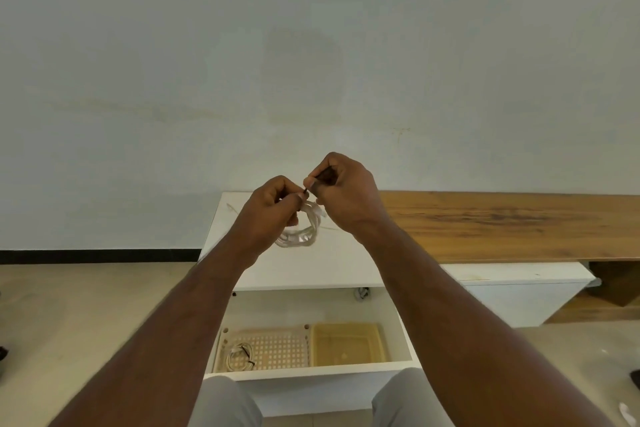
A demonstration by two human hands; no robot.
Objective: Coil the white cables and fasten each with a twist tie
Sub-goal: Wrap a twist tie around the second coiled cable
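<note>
A coiled white cable (300,236) hangs in the air above the white cabinet top (304,270). My left hand (273,206) grips the top of the coil with curled fingers. My right hand (341,189) pinches a dark twist tie (320,178) right beside the left fingertips, at the coil's upper edge. Much of the tie is hidden between my fingers. Another coiled white cable (239,355) with a dark tie on it lies in a perforated basket (280,345) in the open drawer below.
A yellowish tray (348,345) sits to the right of the basket in the white drawer (311,374). A wooden countertop (502,222) runs to the right along the pale wall. My knees are at the bottom edge of the view.
</note>
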